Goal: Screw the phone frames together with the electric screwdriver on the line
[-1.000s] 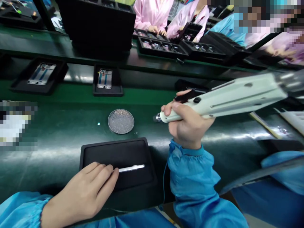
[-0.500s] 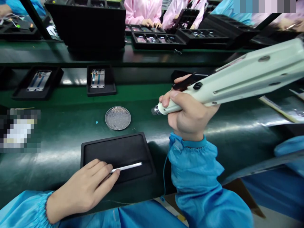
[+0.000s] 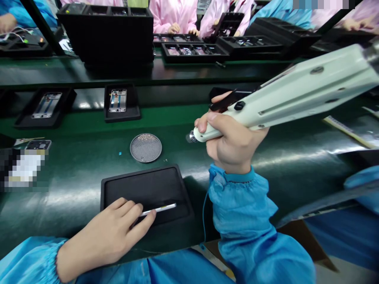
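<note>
Our left hand (image 3: 103, 232) pinched the slim white part (image 3: 167, 207) between thumb and fingers within the outline of the black tray (image 3: 139, 185); the round dish (image 3: 146, 152) lay just beyond the tray's far edge, and we kept our right hand (image 3: 232, 146) clamped around the pale power driver (image 3: 296, 94), its tip over open bench. Half a second earlier, the part's edge had shown no yellow strip. The green bench (image 3: 77, 157) was glossy, with pink-sleeved workers (image 3: 183, 17) opposite.
</note>
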A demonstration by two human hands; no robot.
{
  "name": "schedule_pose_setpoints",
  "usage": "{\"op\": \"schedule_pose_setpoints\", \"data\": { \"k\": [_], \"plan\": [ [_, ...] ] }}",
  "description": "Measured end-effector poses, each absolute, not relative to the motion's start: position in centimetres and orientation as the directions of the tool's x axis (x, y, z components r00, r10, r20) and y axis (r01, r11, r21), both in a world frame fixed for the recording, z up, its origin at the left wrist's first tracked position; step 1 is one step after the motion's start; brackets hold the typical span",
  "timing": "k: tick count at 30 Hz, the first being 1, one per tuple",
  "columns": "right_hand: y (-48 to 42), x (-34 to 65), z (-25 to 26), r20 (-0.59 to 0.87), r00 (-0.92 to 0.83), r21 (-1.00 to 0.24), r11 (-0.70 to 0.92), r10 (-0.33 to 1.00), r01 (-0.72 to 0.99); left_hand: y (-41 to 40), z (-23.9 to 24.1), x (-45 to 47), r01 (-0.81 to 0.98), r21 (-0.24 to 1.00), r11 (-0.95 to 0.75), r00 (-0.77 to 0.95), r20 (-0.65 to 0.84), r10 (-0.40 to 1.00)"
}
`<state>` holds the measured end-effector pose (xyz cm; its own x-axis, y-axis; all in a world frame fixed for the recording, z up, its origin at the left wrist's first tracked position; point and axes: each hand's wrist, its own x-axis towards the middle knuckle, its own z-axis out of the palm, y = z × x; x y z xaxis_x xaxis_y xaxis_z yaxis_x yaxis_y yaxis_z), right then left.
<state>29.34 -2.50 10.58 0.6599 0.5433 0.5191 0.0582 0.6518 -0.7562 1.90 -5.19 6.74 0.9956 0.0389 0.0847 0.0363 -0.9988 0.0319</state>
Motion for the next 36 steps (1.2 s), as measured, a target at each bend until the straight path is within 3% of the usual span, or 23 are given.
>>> {"op": "schedule_pose_setpoints", "data": {
  "k": [13, 23, 31, 36],
  "plan": [
    [-2.7, 29.7, 10.8, 0.494, 0.661, -0.796, 0.6, 0.565, 0.082, -4.7, 6.9, 3.1, 0.003, 0.012, -1.0, 0.998, 0.065, 0.004],
    [-2.8, 29.8, 10.9, 0.476, 0.686, -0.782, 0.622, 0.551, 0.044, -4.2, 6.4, 1.8, -0.03, 0.107, -0.994, 0.979, 0.205, -0.007],
    [-2.8, 29.8, 10.8, 0.489, 0.665, -0.783, 0.621, 0.565, 0.048, -4.5, 6.4, 2.0, -0.027, 0.083, -0.996, 0.98, 0.2, -0.01],
    [-2.7, 29.8, 10.6, 0.495, 0.653, -0.787, 0.615, 0.574, 0.056, -4.7, 6.6, 2.7, 0.028, 0.023, -0.999, 0.995, 0.096, 0.03]
  ]
}}
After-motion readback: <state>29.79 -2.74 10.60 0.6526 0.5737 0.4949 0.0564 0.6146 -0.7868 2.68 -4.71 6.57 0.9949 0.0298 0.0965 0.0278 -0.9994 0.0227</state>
